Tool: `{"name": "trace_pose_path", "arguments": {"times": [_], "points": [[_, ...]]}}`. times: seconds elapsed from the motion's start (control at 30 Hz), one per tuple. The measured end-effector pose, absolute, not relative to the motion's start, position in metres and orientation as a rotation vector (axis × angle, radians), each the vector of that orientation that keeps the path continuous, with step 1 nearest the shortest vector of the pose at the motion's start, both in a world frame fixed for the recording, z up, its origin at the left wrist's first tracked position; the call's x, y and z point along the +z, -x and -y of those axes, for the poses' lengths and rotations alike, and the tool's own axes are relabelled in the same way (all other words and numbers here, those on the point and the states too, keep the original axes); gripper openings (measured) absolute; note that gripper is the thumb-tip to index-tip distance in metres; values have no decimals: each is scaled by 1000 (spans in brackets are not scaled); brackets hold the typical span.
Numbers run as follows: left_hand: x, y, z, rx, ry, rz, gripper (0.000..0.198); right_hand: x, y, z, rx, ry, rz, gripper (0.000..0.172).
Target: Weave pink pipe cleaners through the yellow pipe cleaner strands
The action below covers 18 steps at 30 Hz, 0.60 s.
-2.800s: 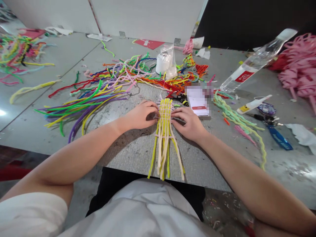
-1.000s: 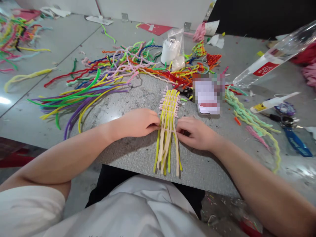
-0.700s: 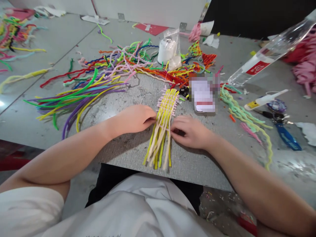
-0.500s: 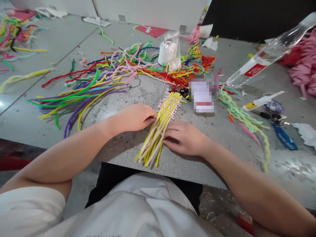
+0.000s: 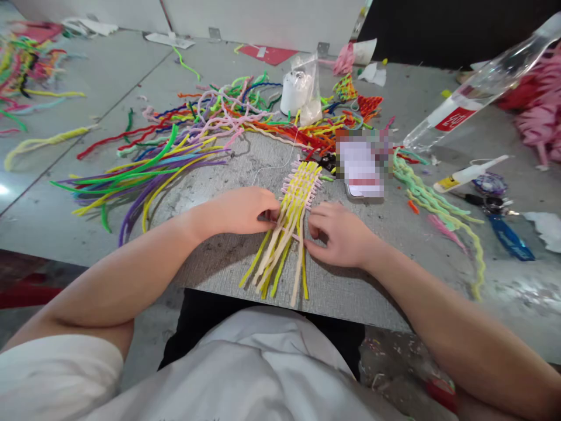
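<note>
A woven strip (image 5: 302, 186) of yellow and cream pipe cleaners, crossed by short pale pink pieces, lies on the table before me. Its loose yellow and cream ends fan out toward the near edge. A pale pink pipe cleaner (image 5: 293, 233) runs crosswise among these ends, below the woven part. At the strip's left side, my left hand (image 5: 245, 210) is closed in a pinch at one end of this pink piece; the fingertips are partly hidden. My right hand (image 5: 339, 237) sits at the right side, thumb and fingers closed at the other end.
Loose coloured pipe cleaners (image 5: 149, 169) pile up at the left and back, around a white thread spool (image 5: 293, 96). A blurred phone (image 5: 362, 169), a tilted clear bottle (image 5: 460, 108), a glue bottle (image 5: 471, 173) and keys with a blue strap (image 5: 511, 237) lie to the right.
My right hand has moved right and slightly up, away from the strands. The loose ends are spread wider, and the pink crosspiece now shows between my hands.
</note>
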<state>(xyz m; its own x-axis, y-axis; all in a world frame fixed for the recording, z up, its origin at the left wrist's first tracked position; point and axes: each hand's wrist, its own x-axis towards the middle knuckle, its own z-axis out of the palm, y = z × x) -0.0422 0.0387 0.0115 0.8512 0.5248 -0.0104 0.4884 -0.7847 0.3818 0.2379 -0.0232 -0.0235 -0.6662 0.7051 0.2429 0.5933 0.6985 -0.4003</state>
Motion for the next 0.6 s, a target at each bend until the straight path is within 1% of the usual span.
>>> {"name": "trace_pose_path", "arguments": {"times": [0.07, 0.13, 0.33, 0.47, 0.6], "points": [[13, 40, -37, 124, -2641, -769, 9, -21, -240, 25, 493, 929, 2580, 28], [13, 39, -36, 115, -2637, -788, 11, -20, -240, 27, 538, 856, 2576, 22], [11, 37, -35, 67, -2599, -820, 22, -25, -237, 24, 543, 790, 2510, 15], [12, 33, -30, 8, -2623, -898, 16, -28, -239, 21, 532, 804, 2487, 5], [12, 28, -23, 2, -2643, -960, 14, -24, -239, 24, 500, 768, 2494, 9]]}}
